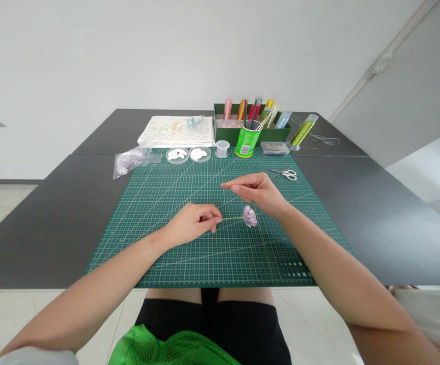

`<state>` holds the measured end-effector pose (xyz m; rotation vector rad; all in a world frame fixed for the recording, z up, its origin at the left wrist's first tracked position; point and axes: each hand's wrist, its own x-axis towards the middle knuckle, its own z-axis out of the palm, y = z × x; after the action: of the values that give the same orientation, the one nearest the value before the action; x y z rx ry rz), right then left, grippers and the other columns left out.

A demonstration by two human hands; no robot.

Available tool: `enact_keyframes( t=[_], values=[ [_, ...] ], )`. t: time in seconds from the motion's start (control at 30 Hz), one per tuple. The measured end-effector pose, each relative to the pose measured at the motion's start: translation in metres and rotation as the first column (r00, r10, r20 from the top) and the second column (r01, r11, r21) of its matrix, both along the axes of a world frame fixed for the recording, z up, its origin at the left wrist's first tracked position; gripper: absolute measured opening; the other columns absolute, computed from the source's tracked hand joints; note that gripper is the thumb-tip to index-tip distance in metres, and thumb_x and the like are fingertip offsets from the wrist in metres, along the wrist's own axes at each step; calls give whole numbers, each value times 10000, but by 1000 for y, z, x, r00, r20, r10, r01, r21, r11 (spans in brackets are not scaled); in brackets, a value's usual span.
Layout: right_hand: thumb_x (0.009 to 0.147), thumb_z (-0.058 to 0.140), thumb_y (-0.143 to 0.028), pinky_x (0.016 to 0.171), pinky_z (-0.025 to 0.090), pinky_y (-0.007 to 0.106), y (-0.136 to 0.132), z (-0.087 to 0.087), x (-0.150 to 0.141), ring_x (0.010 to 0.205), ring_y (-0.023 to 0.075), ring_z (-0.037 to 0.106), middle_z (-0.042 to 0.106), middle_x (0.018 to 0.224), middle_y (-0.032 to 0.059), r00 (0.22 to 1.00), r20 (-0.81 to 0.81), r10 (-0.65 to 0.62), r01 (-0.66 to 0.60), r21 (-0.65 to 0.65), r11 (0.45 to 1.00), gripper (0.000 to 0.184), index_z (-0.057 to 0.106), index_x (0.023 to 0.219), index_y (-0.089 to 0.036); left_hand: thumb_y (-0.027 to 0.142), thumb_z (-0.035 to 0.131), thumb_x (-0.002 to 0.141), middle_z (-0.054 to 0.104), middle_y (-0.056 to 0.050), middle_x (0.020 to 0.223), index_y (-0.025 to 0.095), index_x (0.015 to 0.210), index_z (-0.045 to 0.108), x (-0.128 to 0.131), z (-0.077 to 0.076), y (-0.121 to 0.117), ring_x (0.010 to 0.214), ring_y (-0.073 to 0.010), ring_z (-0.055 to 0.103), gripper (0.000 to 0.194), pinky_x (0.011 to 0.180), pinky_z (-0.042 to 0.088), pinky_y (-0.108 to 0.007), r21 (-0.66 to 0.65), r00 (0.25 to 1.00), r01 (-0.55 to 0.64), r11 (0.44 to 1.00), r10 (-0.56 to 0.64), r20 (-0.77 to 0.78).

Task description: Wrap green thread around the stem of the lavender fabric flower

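My left hand (197, 221) is closed in a pinch on the thin green stem of a small pale purple artificial flower (249, 216). The stem runs sideways from my fingertips, and the bloom points right, low over the green cutting mat (212, 263). Above and just behind the bloom is my right hand (258, 190), its fingers stretched out to the left and the thumb lying close under them. Nothing shows in that hand. White-handled scissors (289, 175) lie on the mat beyond my right hand.
Along the mat's back edge are two round dishes of white pieces (177, 155) (200, 154), a clear spool (222, 148), a green can of tools (247, 139) and a small clear box (275, 148). Behind stand a dark green box (276, 135) with bead tubes and a white stack (177, 133). A plastic bag (130, 161) lies left.
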<state>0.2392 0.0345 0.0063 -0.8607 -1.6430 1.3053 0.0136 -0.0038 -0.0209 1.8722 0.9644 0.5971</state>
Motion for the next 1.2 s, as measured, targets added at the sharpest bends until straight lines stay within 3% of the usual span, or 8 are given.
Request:
enact_keyframes(
  t=[0.17, 0.27, 0.37, 0.47, 0.67, 0.93, 1.2],
  values=[
    [836, 780, -406, 455, 217, 246, 8, -8, 3, 474, 72, 307, 537, 521, -38, 999, 38, 14, -13, -30, 999, 234, 871, 974, -242, 322, 633, 941, 721, 16, 625, 203, 840, 711, 0, 5, -3, 461, -98, 511, 175, 479, 329, -215, -82, 998, 55, 995, -52, 40],
    [842, 771, -411, 491, 317, 242, 13, -15, 3, 535, 95, 462, 634, 595, -10, 996, 79, 38, -35, -35, 999, 255, 866, 985, -222, 344, 636, 937, 726, 4, 639, 193, 841, 707, 0, 8, -5, 443, -88, 475, 192, 459, 301, -216, -133, 995, 81, 988, -72, 71],
    [836, 777, -395, 637, 477, 277, 18, -24, 1, 729, 155, 647, 767, 779, 33, 987, 144, 65, -61, -29, 998, 235, 862, 974, -225, 346, 654, 919, 734, -10, 651, 182, 837, 697, -2, 11, -5, 443, -80, 453, 189, 454, 295, -209, -179, 990, 83, 980, -60, 129],
    [835, 780, -398, 785, 539, 337, 24, -35, 0, 857, 195, 712, 818, 936, 62, 971, 203, 129, -122, -46, 991, 247, 858, 982, -215, 357, 669, 905, 733, -14, 653, 179, 832, 676, -3, 12, -5, 446, -77, 457, 192, 446, 308, -199, -200, 983, 49, 979, -12, 185],
    [867, 755, -442, 852, 550, 350, 28, -48, 2, 929, 209, 728, 822, 1032, 87, 933, 256, 252, -244, -63, 968, 320, 848, 1047, -194, 362, 664, 914, 707, 1, 632, 181, 847, 639, -6, 8, -1, 458, -74, 474, 195, 456, 364, -188, -124, 932, -116, 985, 151, 330],
    [899, 720, -485, 730, 504, 307, 25, -37, 8, 799, 185, 693, 824, 975, 71, 824, 439, 359, -344, -116, 932, 393, 832, 1138, -192, 366, 645, 929, 701, 5, 653, 185, 851, 622, -8, 5, 6, 448, -71, 473, 198, 456, 377, -187, -46, 850, -355, 934, 343, 400],
    [879, 756, -479, 828, 522, 317, 23, -20, 13, 939, 210, 726, 823, 1076, 70, 762, 398, 511, -470, -202, 859, 347, 848, 1094, -223, 357, 610, 930, 711, 7, 667, 195, 850, 629, -8, 3, 9, 461, -90, 515, 181, 478, 401, -210, 42, 851, -460, 887, 427, 306]
  ],
)
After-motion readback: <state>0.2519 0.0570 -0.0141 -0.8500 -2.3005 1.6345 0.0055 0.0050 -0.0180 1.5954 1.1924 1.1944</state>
